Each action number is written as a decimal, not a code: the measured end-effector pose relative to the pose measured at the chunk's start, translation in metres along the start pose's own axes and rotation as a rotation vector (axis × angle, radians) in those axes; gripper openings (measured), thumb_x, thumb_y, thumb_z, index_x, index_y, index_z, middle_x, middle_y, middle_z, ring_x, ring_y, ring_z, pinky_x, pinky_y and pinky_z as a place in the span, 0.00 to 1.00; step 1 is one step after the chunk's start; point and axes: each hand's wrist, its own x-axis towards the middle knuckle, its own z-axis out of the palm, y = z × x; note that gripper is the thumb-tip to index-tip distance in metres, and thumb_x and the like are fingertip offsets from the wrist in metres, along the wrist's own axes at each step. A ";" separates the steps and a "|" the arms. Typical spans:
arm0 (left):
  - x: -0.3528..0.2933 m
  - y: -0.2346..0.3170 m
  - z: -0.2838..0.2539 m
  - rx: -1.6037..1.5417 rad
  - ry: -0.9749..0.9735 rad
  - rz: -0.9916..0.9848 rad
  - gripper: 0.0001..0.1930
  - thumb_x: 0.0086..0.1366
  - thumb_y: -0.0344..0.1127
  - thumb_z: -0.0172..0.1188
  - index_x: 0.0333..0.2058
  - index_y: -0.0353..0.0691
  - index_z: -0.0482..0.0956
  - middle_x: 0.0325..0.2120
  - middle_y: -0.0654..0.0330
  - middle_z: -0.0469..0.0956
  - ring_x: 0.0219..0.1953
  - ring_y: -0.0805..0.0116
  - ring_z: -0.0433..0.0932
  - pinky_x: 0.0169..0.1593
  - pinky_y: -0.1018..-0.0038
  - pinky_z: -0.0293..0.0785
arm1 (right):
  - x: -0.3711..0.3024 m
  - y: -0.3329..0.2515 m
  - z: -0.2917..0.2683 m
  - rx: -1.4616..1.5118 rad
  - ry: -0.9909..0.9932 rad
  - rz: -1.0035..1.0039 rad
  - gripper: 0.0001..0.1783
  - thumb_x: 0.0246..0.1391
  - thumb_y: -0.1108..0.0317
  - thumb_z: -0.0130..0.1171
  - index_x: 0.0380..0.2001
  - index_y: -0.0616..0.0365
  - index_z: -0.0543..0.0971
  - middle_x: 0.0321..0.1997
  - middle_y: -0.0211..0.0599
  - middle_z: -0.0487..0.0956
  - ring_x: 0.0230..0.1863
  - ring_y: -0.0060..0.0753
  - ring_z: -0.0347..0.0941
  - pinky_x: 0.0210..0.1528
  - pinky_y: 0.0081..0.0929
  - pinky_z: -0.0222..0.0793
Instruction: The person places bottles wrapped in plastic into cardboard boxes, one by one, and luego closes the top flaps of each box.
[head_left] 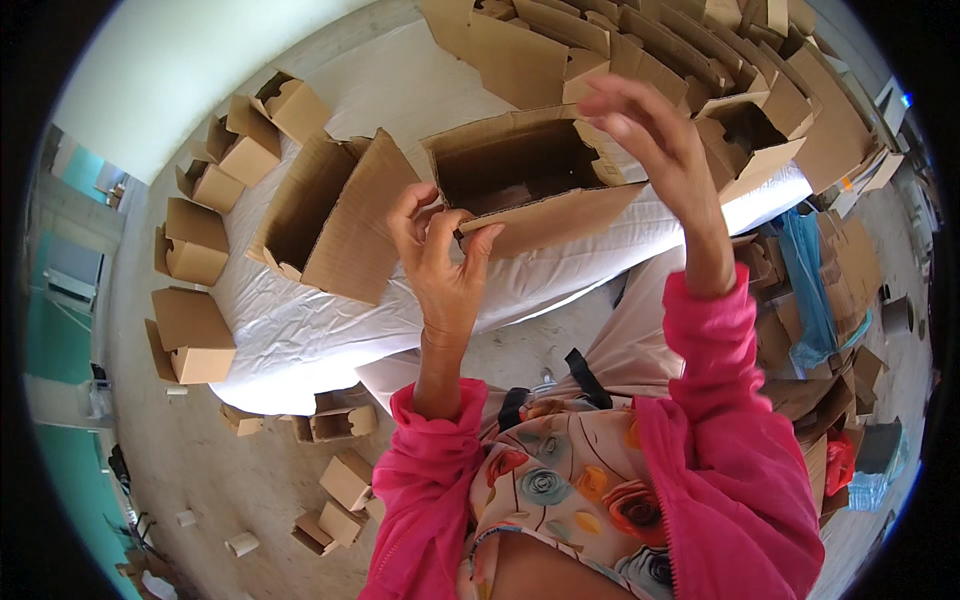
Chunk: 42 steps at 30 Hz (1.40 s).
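Observation:
In front of me an open cardboard box [565,222] rests on the white-covered surface, its dark inside facing up. My left hand [442,262] pinches the near left edge of this box between thumb and fingers. My right hand [655,140] is raised above the box's right end, fingers stretched out and slightly blurred, holding nothing. Just left of the box, another tall open cardboard box [365,225] stands tilted on the same surface. Close by on the right is a smaller open cardboard box [755,165].
The white cover [270,335] drapes over the surface. Several small cardboard boxes [197,240] line its left edge, and flattened cardboard [540,65] is stacked at the back. More boxes [345,480] lie on the floor. Blue plastic [805,280] hangs among cardboard at right.

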 end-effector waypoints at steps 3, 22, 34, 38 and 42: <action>0.000 0.001 0.001 0.003 0.014 0.048 0.11 0.52 0.30 0.68 0.30 0.34 0.74 0.46 0.53 0.70 0.42 0.58 0.75 0.43 0.67 0.73 | -0.038 0.015 0.011 0.042 0.113 0.019 0.25 0.56 0.56 0.59 0.53 0.57 0.72 0.49 0.37 0.76 0.50 0.28 0.72 0.51 0.24 0.68; 0.002 -0.004 0.020 0.100 0.013 -0.142 0.18 0.59 0.25 0.57 0.49 0.39 0.73 0.37 0.57 0.64 0.38 0.66 0.65 0.43 0.72 0.67 | -0.022 0.063 0.015 -0.120 0.052 0.076 0.26 0.45 0.56 0.68 0.46 0.52 0.73 0.55 0.43 0.63 0.57 0.40 0.61 0.59 0.32 0.58; 0.010 -0.001 0.005 0.032 -0.074 -0.162 0.17 0.56 0.21 0.56 0.45 0.43 0.76 0.49 0.51 0.63 0.49 0.54 0.64 0.51 0.62 0.64 | -0.061 0.038 0.010 -0.371 -0.097 0.047 0.37 0.30 0.66 0.74 0.49 0.47 0.70 0.58 0.49 0.61 0.63 0.55 0.57 0.60 0.39 0.60; 0.025 0.003 -0.049 0.487 0.009 0.180 0.18 0.56 0.25 0.59 0.48 0.41 0.75 0.52 0.50 0.65 0.55 0.51 0.62 0.56 0.58 0.61 | -0.076 0.039 -0.007 -0.457 0.149 0.002 0.36 0.31 0.65 0.73 0.48 0.54 0.71 0.52 0.45 0.67 0.57 0.51 0.63 0.57 0.40 0.63; 0.031 0.000 -0.088 0.804 -0.021 0.100 0.17 0.58 0.30 0.59 0.48 0.38 0.75 0.48 0.51 0.70 0.50 0.51 0.68 0.54 0.58 0.62 | -0.081 0.021 -0.023 -0.630 0.409 0.119 0.34 0.34 0.64 0.72 0.49 0.55 0.71 0.49 0.44 0.68 0.53 0.48 0.63 0.55 0.40 0.63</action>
